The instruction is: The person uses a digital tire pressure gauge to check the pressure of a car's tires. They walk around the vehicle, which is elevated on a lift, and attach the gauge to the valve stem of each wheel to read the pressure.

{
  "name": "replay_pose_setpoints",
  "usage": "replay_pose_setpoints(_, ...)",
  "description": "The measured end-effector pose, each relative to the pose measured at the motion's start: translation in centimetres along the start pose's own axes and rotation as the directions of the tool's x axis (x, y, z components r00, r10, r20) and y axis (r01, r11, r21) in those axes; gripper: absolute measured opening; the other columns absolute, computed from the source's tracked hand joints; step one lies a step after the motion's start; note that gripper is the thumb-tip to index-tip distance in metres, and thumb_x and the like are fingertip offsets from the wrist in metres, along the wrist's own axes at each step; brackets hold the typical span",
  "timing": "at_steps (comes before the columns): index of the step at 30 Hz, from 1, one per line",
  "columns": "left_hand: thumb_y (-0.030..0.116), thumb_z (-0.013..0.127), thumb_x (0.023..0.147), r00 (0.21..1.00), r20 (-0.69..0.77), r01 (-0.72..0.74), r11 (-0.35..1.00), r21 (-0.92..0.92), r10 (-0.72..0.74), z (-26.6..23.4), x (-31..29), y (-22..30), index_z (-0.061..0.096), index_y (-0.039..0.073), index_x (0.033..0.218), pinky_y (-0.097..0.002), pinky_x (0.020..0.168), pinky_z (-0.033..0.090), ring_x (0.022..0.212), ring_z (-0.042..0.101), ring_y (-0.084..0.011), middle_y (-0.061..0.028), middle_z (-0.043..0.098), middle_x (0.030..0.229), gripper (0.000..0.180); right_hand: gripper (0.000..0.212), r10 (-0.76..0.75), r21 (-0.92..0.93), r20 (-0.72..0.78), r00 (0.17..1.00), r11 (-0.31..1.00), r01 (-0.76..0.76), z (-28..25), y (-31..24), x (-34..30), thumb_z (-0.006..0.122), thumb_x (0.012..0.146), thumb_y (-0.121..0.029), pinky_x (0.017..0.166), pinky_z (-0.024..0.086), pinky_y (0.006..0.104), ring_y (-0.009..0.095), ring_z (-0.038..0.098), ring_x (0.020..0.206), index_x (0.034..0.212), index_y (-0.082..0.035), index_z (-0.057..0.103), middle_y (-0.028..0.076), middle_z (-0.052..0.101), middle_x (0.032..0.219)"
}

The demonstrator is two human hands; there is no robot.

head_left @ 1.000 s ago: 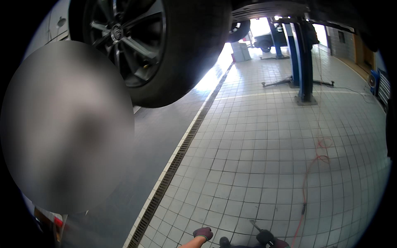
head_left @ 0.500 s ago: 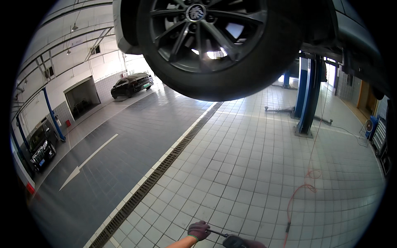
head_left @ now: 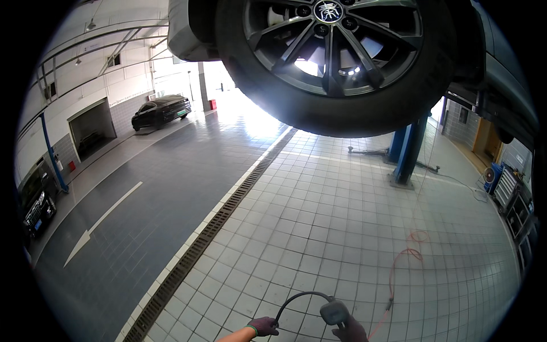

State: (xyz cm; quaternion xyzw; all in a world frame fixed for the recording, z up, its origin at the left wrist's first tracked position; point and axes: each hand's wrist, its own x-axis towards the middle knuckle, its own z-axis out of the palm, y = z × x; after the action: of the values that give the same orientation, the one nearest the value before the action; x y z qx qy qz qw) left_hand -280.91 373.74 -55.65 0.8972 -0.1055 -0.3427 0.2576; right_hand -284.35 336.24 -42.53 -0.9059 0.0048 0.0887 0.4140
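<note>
At the lower edge my left hand [head_left: 263,326], in a dark purple glove with a green cuff, is closed on the end of a short black hose [head_left: 302,293]. The hose arches over to a tire inflator [head_left: 334,312] with a dark, boxy gauge head. My right hand [head_left: 351,332], also gloved, is closed round the inflator just below that head; its lower part is cut off by the frame. Above and ahead of both hands, apart from them, hangs a raised car's tire [head_left: 336,117] on a dark spoked wheel rim [head_left: 332,74].
A thin red air hose [head_left: 392,273] lies looped on the tiled floor to the right. Blue lift posts [head_left: 409,154] stand behind the tire. A floor drain grate [head_left: 216,228] runs diagonally. At far right are a fan [head_left: 489,175] and tool cabinet [head_left: 506,185]; a black car [head_left: 161,111] is parked far left.
The black hose, fairly straight before, now bends in an arch. The inflator has risen further into view. The tire and surroundings have shifted in the picture as my head turned.
</note>
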Motion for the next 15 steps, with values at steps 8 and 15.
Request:
replay_pose_setpoints(8,0.06,0.075,0.083,0.949,-0.297,-0.082,0.994,0.079,0.102,-7.8,-1.2,6.1,0.072,0.016,0.116,-0.0421,0.094,0.054,0.11,0.068,-0.0303,-0.0089,0.074,0.114,0.055,0.071,0.014,0.066,0.019,1.0,0.998,-0.015,-5.0,-8.2,1.5,0.082,0.075,-0.039,0.093,0.055,0.0426,0.032,0.069,0.112,0.136,-0.013,0.058,0.016,0.07,0.121)
replay_pose_setpoints(15,0.048,0.074,0.089,0.592,-0.692,-0.305,0.91,0.282,0.413,-29.9,-7.6,25.0,0.079,0.02,0.097,-0.0359,0.081,0.057,0.092,0.073,-0.0256,-0.0064,0.077,0.094,0.029,0.04,-0.458,-0.186,-0.226,0.86,0.887,0.424,-15.0,-14.5,6.0,0.076,0.085,-0.032,0.082,0.058,0.0445,0.033,0.066,0.097,0.118,-0.014,0.062,0.013,0.066,0.106)
